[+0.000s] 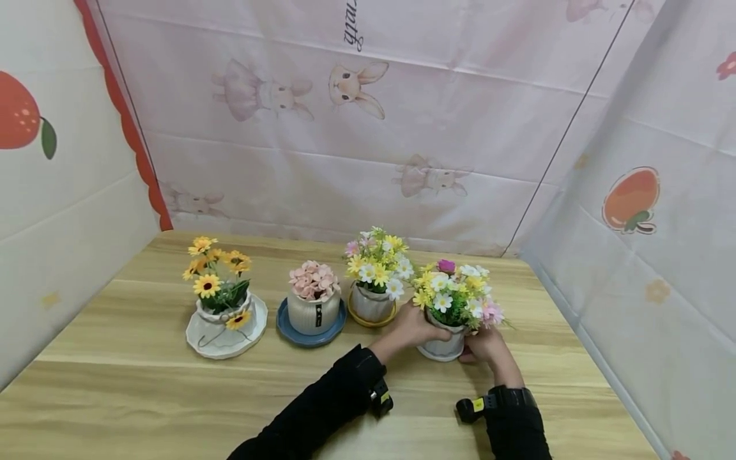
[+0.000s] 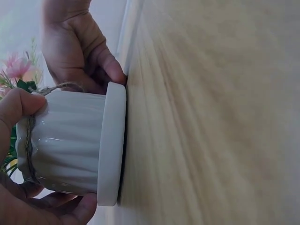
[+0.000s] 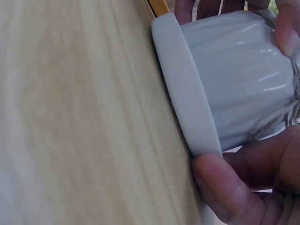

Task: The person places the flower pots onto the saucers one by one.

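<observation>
A white ribbed flowerpot [image 2: 70, 140] with twine round its neck holds yellow, white and pink artificial flowers [image 1: 454, 291]. It sits upright on a white saucer [image 3: 187, 89], which rests on the wooden table. My left hand [image 1: 411, 327] grips the pot from the left, thumb on its front near the neck and fingers round the far side. At the right side, my right hand [image 1: 489, 350] grips the saucer's edge, its thumb [image 3: 225, 187] against the rim; its other fingers are partly hidden behind the pot.
Left of the hands stand a similar flowerpot [image 1: 370, 303] on a yellow saucer [image 1: 372, 323], a cream pot [image 1: 305, 316] on a blue saucer [image 1: 313, 340], and a sunflower pot [image 1: 215, 313] on a white plate [image 1: 218, 348]. Printed cloth walls [image 1: 345, 191] surround the table [image 1: 144, 402].
</observation>
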The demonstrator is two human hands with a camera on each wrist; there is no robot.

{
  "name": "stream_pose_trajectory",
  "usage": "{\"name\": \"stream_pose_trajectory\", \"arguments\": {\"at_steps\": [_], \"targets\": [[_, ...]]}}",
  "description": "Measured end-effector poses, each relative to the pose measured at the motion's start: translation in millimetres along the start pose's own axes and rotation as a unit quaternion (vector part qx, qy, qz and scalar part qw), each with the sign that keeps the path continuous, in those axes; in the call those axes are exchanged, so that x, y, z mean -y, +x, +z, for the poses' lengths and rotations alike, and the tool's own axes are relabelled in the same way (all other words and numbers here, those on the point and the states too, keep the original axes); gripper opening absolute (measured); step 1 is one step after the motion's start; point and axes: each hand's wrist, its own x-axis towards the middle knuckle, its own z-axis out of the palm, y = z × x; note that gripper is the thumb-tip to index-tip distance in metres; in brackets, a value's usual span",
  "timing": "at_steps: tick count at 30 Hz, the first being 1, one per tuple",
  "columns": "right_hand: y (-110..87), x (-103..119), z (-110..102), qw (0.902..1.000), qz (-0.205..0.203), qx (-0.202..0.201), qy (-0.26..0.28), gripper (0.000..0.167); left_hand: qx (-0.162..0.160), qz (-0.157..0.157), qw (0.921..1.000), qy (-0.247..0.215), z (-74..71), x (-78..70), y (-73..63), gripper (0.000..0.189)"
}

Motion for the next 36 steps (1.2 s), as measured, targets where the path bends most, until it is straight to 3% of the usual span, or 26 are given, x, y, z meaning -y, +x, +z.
{"name": "stream_pose_trajectory", "arguments": {"at_steps": [7,19,24,36], "targets": [[3.5,-1.7,-1.9,0.9993,0.028,-0.019,-0.016,0.051,0.004,-0.009,0.9999,0.011,3.6,-2.6,3.8,0.088],[5.7,-3.8,-4.6,0.9981,0.012,-0.049,-0.036,0.049,0.003,-0.033,0.9978,-0.058,9.8,-1.4,12.2,0.089],[5.7,-3.0,-6.7,0.9974,0.017,-0.042,-0.055,0.043,-0.001,-0.043,0.9972,-0.06,11.4,-1.4,15.3,0.089],[3.3,-0.6,-5.6,0.9979,0.029,-0.035,-0.045,0.023,0.005,-0.045,0.9967,-0.067,10.3,-3.0,16.3,0.087]]}}
